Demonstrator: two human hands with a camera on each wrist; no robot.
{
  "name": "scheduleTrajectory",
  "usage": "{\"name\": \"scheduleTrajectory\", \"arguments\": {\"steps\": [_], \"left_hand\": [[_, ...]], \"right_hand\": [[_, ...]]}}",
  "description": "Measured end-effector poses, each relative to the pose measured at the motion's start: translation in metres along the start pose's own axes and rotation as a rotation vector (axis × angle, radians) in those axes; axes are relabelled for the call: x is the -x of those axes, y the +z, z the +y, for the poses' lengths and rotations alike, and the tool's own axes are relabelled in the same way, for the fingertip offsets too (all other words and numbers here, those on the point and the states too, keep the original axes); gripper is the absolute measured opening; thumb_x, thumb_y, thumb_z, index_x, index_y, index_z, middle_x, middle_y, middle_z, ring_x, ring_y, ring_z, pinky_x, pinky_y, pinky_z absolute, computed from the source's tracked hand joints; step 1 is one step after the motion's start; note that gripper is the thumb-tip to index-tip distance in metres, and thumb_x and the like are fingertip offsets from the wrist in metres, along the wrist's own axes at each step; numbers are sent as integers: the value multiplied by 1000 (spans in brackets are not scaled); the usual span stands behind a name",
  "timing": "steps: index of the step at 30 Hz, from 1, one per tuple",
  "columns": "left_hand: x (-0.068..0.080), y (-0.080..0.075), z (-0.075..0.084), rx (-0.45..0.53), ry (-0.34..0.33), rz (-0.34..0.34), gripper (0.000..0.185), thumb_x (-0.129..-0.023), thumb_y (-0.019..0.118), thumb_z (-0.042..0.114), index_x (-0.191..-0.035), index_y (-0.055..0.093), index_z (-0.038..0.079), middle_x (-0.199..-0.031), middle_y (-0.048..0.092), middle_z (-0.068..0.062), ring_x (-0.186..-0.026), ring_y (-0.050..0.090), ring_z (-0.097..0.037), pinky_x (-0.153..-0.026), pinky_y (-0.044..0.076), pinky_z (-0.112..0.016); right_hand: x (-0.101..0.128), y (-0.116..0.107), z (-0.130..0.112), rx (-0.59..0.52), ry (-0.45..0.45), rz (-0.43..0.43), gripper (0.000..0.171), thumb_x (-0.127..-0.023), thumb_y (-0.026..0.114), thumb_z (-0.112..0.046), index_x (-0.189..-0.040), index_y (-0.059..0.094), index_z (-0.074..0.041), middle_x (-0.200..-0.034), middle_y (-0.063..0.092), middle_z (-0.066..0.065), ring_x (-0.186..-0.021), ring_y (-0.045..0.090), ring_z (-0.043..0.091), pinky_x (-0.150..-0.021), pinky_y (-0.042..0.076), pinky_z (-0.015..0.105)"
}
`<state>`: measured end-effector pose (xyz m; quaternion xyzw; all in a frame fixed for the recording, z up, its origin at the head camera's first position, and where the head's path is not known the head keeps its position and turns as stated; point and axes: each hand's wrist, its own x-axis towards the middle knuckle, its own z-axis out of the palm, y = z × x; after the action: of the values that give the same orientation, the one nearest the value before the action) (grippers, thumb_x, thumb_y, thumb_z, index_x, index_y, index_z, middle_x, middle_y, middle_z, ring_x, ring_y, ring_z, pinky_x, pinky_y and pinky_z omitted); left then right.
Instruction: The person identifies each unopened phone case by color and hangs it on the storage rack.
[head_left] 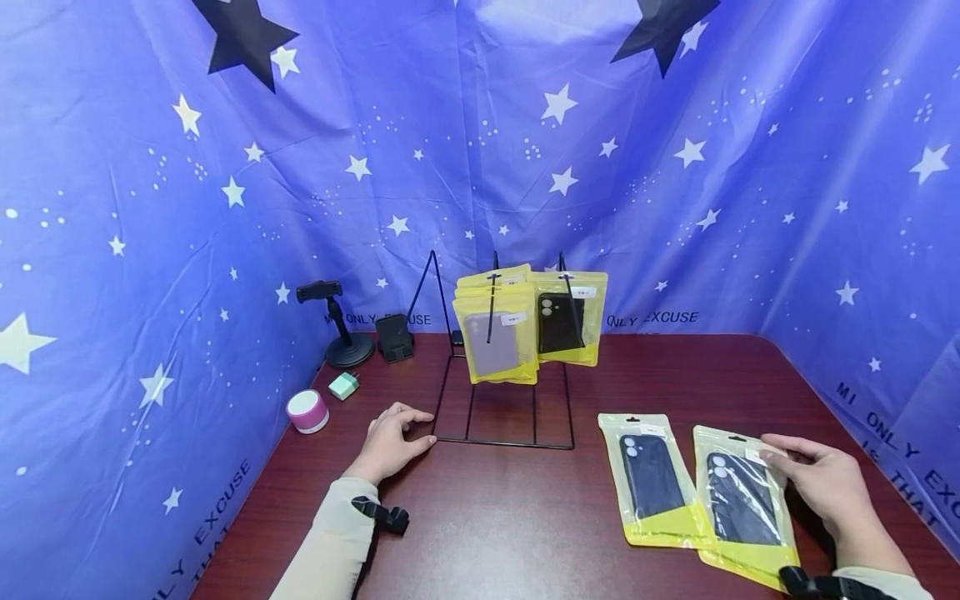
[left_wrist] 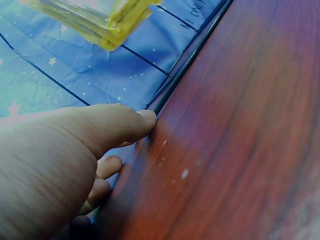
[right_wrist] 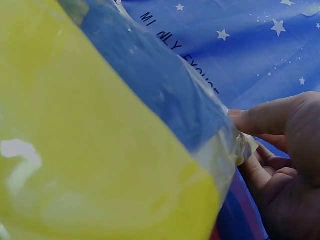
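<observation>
A black wire display rack stands mid-table with several yellow phone case packages hanging on it. My left hand rests flat on the red-brown table, and its thumb touches the rack's base wire. Two more packages lie at the front right, each holding a dark case. My right hand pinches the upper right edge of the nearer package, whose edge lifts off the table. That package fills the right wrist view, with fingers on its clear edge. The other package lies flat beside it, untouched.
At the back left stand a black phone holder on a round base, a small black stand, a green charger and a pink-and-white round speaker. A blue starred cloth walls in the table on three sides.
</observation>
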<state>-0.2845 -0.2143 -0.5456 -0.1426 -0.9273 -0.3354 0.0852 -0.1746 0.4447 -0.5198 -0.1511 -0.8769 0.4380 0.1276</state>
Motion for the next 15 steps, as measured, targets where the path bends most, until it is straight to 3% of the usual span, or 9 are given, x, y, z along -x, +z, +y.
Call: {"name": "scheduleTrajectory", "arguments": {"steps": [7, 10, 15], "left_hand": [[0, 0, -1, 0, 5, 3, 34, -84, 89, 37, -116, 79, 31, -103, 59, 10, -94, 52, -13, -89, 34, -46], [0, 0, -1, -1, 5, 5, 34, -84, 89, 36, -116, 79, 31, -103, 59, 10, -94, 52, -13, -89, 34, -46], [0, 1, -2, -5, 7, 9, 34, -84, 89, 37, -116, 79, 31, -103, 59, 11, -94, 52, -13, -89, 34, -46]], "right_hand": [[3, 3, -5, -138, -6, 83, 16, -89, 86, -17, -105, 84, -17, -67, 59, -10, -62, 51, 5, -52, 43, 25], [3, 0, -9, -200, 2, 122, 14, -88, 86, -12, -100, 85, -19, -65, 59, -11, -59, 52, 3, -49, 44, 24], [4, -8, -20, -215, -29, 206, 16, -87, 86, -9, -99, 85, -18, -66, 57, -14, -62, 48, 1, -48, 40, 21]]}}
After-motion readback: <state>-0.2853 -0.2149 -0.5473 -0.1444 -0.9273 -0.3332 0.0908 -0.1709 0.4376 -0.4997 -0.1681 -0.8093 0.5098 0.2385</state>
